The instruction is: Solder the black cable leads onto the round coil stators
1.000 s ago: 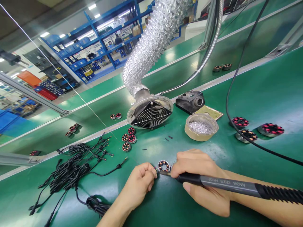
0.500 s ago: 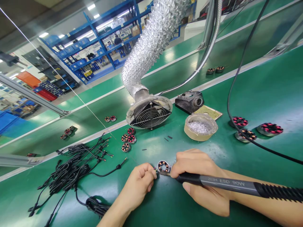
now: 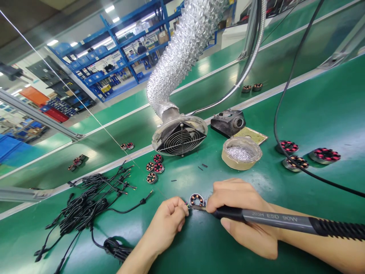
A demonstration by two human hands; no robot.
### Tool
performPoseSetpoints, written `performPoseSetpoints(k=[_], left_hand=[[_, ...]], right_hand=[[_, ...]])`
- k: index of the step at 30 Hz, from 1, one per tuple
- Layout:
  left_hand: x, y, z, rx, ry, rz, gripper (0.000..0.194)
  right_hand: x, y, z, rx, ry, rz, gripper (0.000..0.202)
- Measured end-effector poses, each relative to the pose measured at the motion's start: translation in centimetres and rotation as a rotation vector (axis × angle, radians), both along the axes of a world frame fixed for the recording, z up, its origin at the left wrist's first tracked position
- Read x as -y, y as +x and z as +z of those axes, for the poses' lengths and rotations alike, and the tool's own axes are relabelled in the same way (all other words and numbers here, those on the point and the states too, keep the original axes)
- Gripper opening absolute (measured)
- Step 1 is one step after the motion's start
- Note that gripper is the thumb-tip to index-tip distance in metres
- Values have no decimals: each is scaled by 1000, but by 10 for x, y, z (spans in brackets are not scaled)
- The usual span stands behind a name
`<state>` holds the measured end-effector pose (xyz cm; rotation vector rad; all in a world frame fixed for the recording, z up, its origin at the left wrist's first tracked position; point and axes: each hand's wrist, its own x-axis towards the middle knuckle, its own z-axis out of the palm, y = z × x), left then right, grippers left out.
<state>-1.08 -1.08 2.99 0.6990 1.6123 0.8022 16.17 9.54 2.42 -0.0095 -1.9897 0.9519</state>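
My right hand (image 3: pixel 242 213) is wrapped round a soldering iron (image 3: pixel 273 220) with "203H ESD 90W" on its grey handle. The iron's tip points left, just below a small round motor stator (image 3: pixel 196 199) with copper windings on the green bench. My left hand (image 3: pixel 171 219) is closed in a pinch on thin wires (image 3: pixel 187 204), whose coloured ends peep out by the stator's left edge. The iron's tip is at or very close to these ends; whether they touch cannot be made out. The fingers hide the rest of the wires.
A tangle of black cables (image 3: pixel 85 205) lies at left. Several stators (image 3: pixel 155 167) sit behind my left hand, others (image 3: pixel 296 163) at right. A fume extractor hood (image 3: pixel 182 139), a tub of metal shavings (image 3: pixel 242 161) and an iron holder (image 3: pixel 228 121) stand behind; a black cord (image 3: pixel 278 102) hangs at right.
My right hand and the soldering iron have shifted very slightly; the left hand stays still. Beyond the bench's back edge, the stators on the green strip have slid a little left.
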Motion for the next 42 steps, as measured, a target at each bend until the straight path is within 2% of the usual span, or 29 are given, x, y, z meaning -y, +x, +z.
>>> performPoseSetpoints(k=[4, 7, 9, 12, 15, 18, 22, 23, 26, 30, 33, 36, 39, 42], left_hand=[[0, -1, -1, -7, -2, 1, 27], [0, -1, -2, -7, -2, 2, 26], [0, -1, -2, -6, -6, 3, 26], [1, -2, -2, -6, -12, 0, 27], [1, -2, -3, -9, -7, -6, 28], [0, -1, -3, -13, 3, -10, 29], [-1, 0, -2, -19, 3, -33, 33], [0, 1, -1, -20, 5, -37, 34], [0, 1, -1, -23, 9, -33, 35], [2, 1, -1, -20, 9, -14, 35], [2, 2, 0, -10, 5, -3, 37], [1, 2, 0, 12, 7, 12, 42], [1, 2, -1, 49, 29, 22, 47], [1, 0, -5, 89, 37, 35, 49]], right_hand=[[-4, 1, 2, -18, 1, 15, 18], [-9, 8, 14, -14, 51, -31, 20], [-10, 18, 28, 34, 99, -123, 23], [-8, 37, 47, 107, 147, -358, 22], [-8, 60, 56, 151, 208, -510, 18], [-12, 82, 48, 196, 281, -635, 24], [-20, 103, 16, 272, 362, -844, 36], [-21, 106, 8, 295, 376, -851, 34], [-23, 109, -6, 336, 396, -786, 27], [-17, 90, 1, 275, 264, -729, 28], [-10, 56, 5, 199, 133, -467, 26], [-2, 15, -2, 197, 128, -172, 18], [2, -15, -15, 291, 141, -26, 21], [2, -25, -24, 309, 104, 12, 26]])
